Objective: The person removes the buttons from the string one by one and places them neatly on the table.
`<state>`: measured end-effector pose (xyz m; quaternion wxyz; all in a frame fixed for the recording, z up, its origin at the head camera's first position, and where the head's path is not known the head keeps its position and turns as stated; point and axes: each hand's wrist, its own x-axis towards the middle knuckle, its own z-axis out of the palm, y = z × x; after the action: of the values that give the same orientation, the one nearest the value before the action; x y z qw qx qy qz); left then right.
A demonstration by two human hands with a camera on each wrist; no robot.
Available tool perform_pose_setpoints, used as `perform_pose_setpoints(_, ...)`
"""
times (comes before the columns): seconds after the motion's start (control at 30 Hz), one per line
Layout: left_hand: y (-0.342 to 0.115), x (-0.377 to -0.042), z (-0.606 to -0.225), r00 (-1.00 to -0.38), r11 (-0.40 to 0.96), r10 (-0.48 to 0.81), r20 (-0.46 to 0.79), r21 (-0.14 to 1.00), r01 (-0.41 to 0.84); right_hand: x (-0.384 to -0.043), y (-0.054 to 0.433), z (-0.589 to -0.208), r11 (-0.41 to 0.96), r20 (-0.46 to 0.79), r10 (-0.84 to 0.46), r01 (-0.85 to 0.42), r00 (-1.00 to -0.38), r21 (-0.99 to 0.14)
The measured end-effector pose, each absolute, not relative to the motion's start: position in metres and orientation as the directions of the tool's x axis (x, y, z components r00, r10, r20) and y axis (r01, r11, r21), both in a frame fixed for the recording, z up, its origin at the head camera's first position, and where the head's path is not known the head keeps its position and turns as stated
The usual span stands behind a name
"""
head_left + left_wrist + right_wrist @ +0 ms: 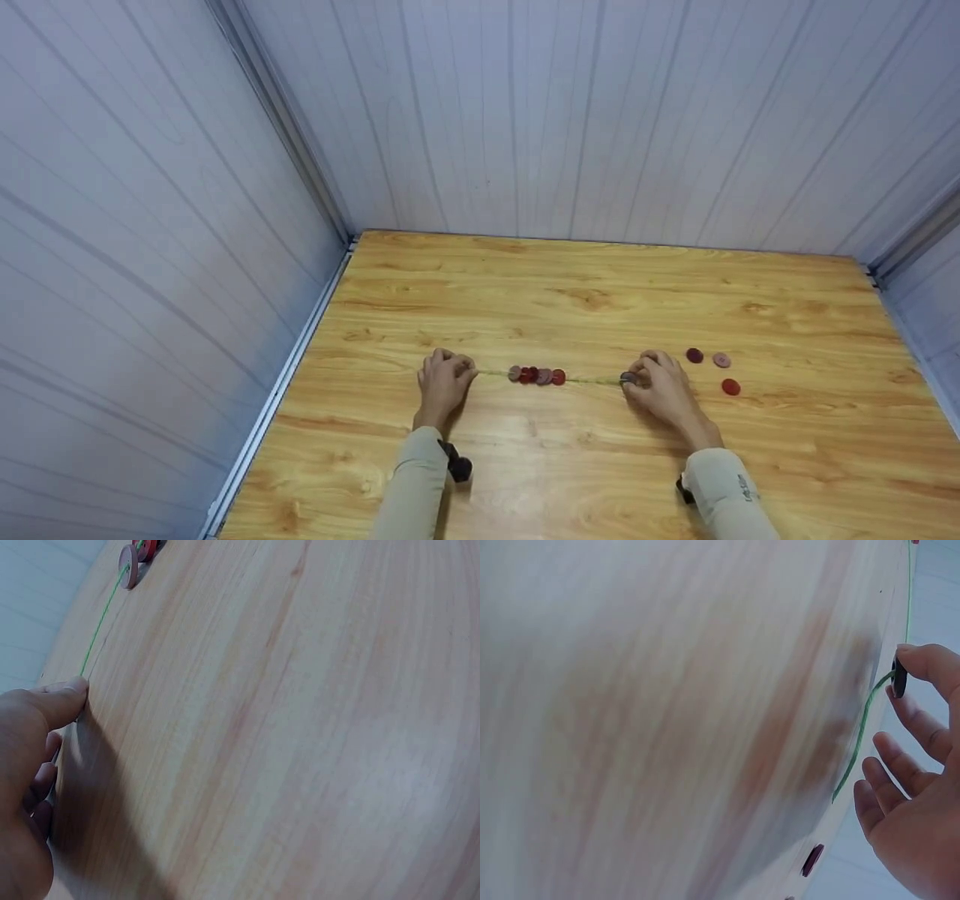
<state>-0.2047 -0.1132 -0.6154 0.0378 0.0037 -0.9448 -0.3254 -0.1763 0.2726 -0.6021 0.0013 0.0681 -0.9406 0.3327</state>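
Note:
A thin green string (101,626) runs between the two hands, close over the table, with several red and pinkish buttons (544,376) threaded in a row near its middle. The left hand (445,382) pinches one end of the string between thumb and forefinger. At the other side, the right hand (664,390) pinches a dark button (900,679) at its edge between thumb and forefinger. The string passes through this dark button, and a short loose tail hangs from it in the right wrist view. The other right fingers are loosely bent.
Three loose buttons lie right of the right hand: a dark red one (694,355), a pinkish one (721,360) and a red one (731,387). The wooden table (600,480) meets pale panel walls (480,120) at the back and sides.

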Motion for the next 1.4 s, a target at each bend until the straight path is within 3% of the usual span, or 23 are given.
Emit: perform_pose_setpoints(1.4, -0.114, -0.205, -0.617, -0.998, 0.796, -0.021, 0.057, 0.606, 0.018, -0.171, 0.308, -0.601, 0.781, 0.029, -0.082, -0.082, -0.996, -0.62)
